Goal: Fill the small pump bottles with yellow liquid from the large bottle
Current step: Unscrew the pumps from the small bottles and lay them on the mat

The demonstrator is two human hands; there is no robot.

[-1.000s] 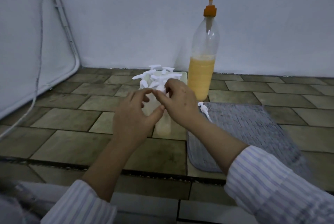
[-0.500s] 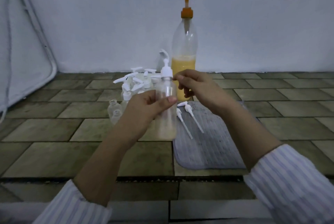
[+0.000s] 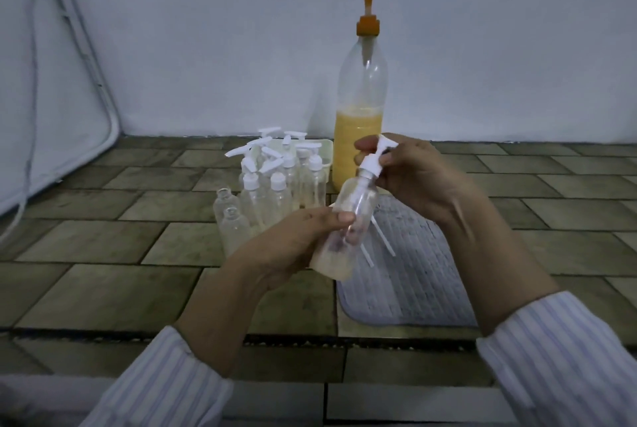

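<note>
In front of the big bottle, which stands upright against the white wall with yellow liquid filling roughly its lower half and an orange pump on top, both hands hold one small bottle tilted with its top leaning away and to the right. The left hand grips the clear body, thumb across its front and fingers curled behind. The right hand pinches the white pump cap at the neck between thumb and fingertips. The small bottle and the right hand cover the lower right part of the big bottle.

Left of the big bottle, a pale tray holds a tight cluster of small clear bottles with white pumps pointing various ways. Two capless bottles stand at the cluster's near left corner. Just nearer than the big bottle, a grey ribbed mat lies on the tiled floor. Two loose pump stems rest on the mat, partly hidden behind the held bottle. Striped sleeves cover both forearms.
</note>
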